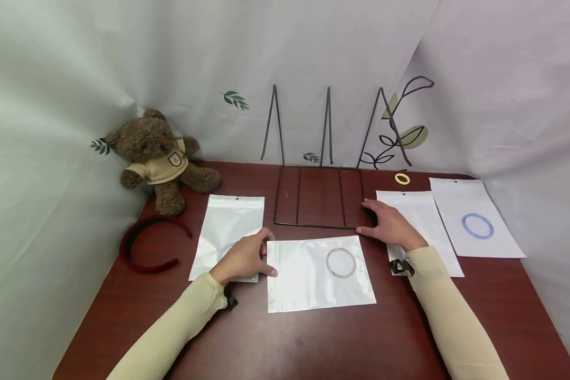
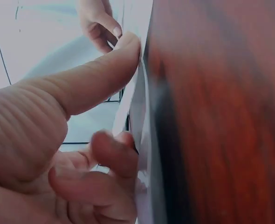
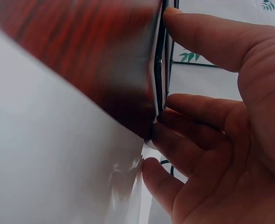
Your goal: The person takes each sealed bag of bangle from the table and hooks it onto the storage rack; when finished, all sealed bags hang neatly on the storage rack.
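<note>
My left hand [image 1: 244, 256] lies at the left end of a glossy white zip bag [image 1: 309, 279], which is flat on the table with a ring-shaped thing showing through its film. In the left wrist view the thumb [image 2: 105, 77] is stretched out and touches the bag's edge, while the other fingers are loosely bent beside it. My right hand [image 1: 391, 224] is at the front right corner of a black wire rack [image 1: 344, 203]. Seen from the right wrist, the thumb [image 3: 207, 39] touches the thin frame and the fingers are spread and relaxed.
Another white bag [image 1: 233, 216] lies partly under the left hand. Two more bags, one near the right forearm [image 1: 413, 206] and one with a blue ring [image 1: 470, 200], are at right. A yellow ring [image 1: 401, 179], dark red headband [image 1: 133, 232] and teddy bear [image 1: 147, 140] sit around.
</note>
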{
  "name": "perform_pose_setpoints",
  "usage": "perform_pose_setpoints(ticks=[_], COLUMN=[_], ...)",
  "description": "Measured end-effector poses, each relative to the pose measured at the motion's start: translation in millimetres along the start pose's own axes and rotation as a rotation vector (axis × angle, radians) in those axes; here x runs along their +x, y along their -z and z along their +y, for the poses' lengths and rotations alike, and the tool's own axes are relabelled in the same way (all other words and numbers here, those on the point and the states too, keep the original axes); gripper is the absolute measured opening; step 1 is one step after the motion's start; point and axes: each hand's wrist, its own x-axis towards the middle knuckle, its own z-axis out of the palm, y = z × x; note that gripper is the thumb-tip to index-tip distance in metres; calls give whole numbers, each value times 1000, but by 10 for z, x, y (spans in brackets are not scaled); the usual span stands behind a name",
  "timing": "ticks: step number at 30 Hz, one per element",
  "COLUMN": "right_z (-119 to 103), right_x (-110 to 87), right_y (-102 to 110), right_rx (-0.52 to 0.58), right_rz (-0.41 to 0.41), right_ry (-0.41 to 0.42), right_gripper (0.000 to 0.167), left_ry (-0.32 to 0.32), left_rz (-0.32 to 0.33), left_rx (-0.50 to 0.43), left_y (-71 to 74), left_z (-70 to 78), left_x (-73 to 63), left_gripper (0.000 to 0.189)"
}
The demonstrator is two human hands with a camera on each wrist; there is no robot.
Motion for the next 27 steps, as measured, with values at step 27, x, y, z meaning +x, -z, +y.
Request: perform_pose_setpoints(ticks=[27], right_z=[4], right_x=[-23], right_y=[2], right_rx=[4], right_rz=[14], right_ry=[20], right_gripper=[80], left_ry=[-159], left_rz=[170], left_rx=[-411], left_y=[63], left_z=[67], left_x=[-136], left_gripper=[35])
